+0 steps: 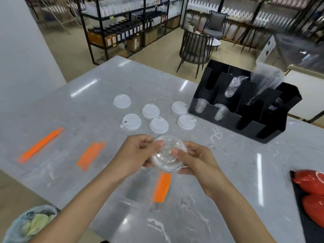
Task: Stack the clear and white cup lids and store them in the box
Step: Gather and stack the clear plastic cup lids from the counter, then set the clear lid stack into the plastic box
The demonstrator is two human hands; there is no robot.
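Bright overhead light streaks glare across the grey table (228, 155); the edges warp and the background blurs.

Glossy marble table (108, 81) (veined), clear plastic lids (168, 155)

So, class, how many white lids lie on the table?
6 round white plastic lids: far left, middle back, right back, front left, front middle, front right.

The grey marbled surface (108, 85) carries six white lids (158, 125) lying flat and apart in a loose cluster near its middle. Just right of them stands a black compartmented box (245, 123) with clear cups in it. Three orange strips (90, 155) lie toward the near side, and a dark tray (305, 225) with red items (312, 183) sits at the right edge.
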